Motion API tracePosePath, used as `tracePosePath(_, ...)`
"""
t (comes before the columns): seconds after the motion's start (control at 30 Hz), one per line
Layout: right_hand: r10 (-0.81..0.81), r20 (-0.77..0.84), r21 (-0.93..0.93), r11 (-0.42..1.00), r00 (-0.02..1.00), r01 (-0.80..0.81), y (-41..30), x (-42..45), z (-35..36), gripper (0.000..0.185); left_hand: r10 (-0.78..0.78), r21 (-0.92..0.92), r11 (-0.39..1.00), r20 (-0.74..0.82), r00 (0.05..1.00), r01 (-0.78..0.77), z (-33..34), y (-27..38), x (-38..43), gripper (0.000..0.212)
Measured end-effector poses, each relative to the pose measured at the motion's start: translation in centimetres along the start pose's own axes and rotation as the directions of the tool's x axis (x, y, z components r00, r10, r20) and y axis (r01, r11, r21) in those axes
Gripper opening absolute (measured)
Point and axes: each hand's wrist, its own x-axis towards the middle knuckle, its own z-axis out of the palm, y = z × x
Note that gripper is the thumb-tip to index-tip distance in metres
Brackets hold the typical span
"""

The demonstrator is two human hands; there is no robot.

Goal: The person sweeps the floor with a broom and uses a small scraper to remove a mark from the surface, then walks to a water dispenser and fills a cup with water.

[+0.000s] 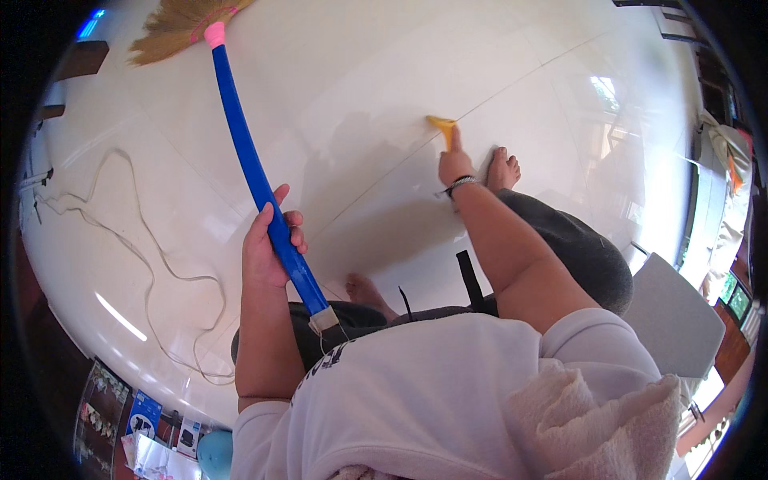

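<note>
My left hand (pixel 271 246) is wrapped around the blue handle (pixel 246 144) of a soft straw broom. Its tan bristle head (pixel 180 30), with a pink collar at the neck, fans out at the upper left. The handle's other end, with a pale cap, comes close to my lap. Low over the tiled floor, my right hand (pixel 455 165) grips a small yellow tool (pixel 444 127) with a flared end, its index finger stretched along it. The flared end appears to touch the floor near a grout line; its exact kind is unclear.
A thin pale cable (pixel 150 270) lies looped on the glossy white tiles (pixel 384 72) at the left. My bare right foot (pixel 503 170) is beside my right hand. A grey chair (pixel 675 318) stands at the right. Boxes (pixel 144 414) sit at the lower left.
</note>
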Motion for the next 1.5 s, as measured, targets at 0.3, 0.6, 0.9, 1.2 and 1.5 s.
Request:
tracePosePath(0.3,0.237,-0.004,0.352,0.91,0.972,-0.22,0.5,8.2,-5.8,0.049,-0.037,0.003,0.999,0.001,0.999,0.037,0.1,-0.1,0.2,0.039)
tracePosePath(0.6,0.141,-0.162,0.174,0.978,0.977,-0.113,3.6,14.9,-9.9,0.054,-0.078,0.015,0.997,0.012,0.997,0.078,1.5,0.1,1.0,0.039)
tracePosePath(0.9,0.062,-0.077,-0.141,0.987,0.995,-0.072,1.1,10.3,-8.3,0.056,-0.083,-0.04,0.996,-0.037,0.996,0.081,-0.1,0.0,0.3,0.04)
tracePosePath(1.2,-0.032,-0.014,-0.196,0.98,0.999,0.028,1.2,9.4,-7.8,0.058,-0.048,-0.035,0.998,-0.037,0.998,0.047,-0.4,0.1,0.3,0.04)
tracePosePath(1.5,-0.006,-0.09,-0.177,0.984,0.996,-0.01,0.8,13.9,-10.9,0.057,-0.065,-0.02,0.998,-0.086,0.994,0.064,0.2,0.1,0.5,0.042)
